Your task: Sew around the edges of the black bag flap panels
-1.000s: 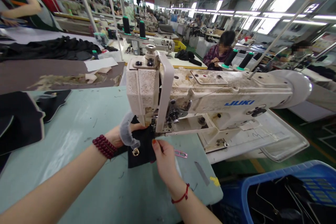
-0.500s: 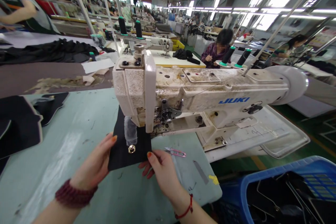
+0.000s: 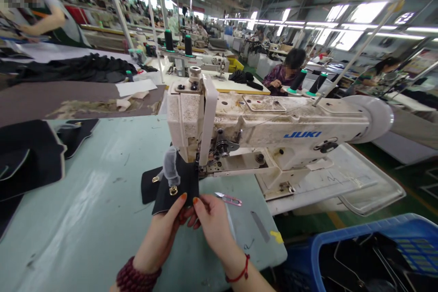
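A black fabric panel (image 3: 186, 180) lies partly under the head of the white sewing machine (image 3: 260, 123). It carries a plastic-wrapped handle (image 3: 170, 169) and a gold metal ring fitting (image 3: 174, 190). My left hand (image 3: 167, 226) grips the panel's near edge, thumb on top and fingers underneath. Close beside it, my right hand (image 3: 208, 216) pinches the near right corner between thumb and fingers. The panel is bent, and a black flap with a second gold fitting (image 3: 156, 179) shows at its left. Pink thread snips (image 3: 228, 199) lie right of my right hand.
More black panels (image 3: 30, 155) rest at the left of the pale green table (image 3: 102, 191). A blue basket (image 3: 316, 255) holding black pieces stands at the lower right. Dark cloth (image 3: 78, 68) is heaped behind. Several people work at other machines, one person (image 3: 280, 70) just beyond mine.
My left hand has moved right, from the panel's left side to its near edge beside my right hand. The panel, flat before, is now bent, with its left flap showing.
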`<action>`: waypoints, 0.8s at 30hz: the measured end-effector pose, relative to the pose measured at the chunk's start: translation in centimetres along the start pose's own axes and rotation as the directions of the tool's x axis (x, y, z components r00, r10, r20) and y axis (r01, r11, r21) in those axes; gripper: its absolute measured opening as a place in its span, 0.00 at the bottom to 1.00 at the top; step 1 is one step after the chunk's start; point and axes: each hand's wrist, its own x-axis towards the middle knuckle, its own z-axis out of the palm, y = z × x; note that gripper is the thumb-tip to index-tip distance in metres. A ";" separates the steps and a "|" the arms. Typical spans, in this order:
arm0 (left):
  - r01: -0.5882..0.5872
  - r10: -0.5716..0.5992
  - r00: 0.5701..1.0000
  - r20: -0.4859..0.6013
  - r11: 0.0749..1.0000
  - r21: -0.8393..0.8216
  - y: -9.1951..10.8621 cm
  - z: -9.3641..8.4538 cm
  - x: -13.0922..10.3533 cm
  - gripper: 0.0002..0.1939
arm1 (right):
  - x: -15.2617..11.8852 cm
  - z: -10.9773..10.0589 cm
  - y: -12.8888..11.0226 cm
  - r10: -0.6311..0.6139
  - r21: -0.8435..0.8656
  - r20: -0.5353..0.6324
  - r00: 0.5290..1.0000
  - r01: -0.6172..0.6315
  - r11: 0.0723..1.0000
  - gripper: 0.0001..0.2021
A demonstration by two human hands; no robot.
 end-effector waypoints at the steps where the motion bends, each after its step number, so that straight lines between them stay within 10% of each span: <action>1: -0.008 0.008 1.000 -0.005 1.000 0.022 0.0 -0.1 0.0 0.20 | 0.0 -0.1 0.0 0.005 -0.007 0.001 1.000 -0.005 1.000 0.28; 24: -0.085 0.090 0.996 -0.030 0.988 0.131 0.7 0.0 1.1 0.20 | 1.1 -0.4 -0.2 0.040 0.004 -0.015 0.999 -0.040 0.999 0.32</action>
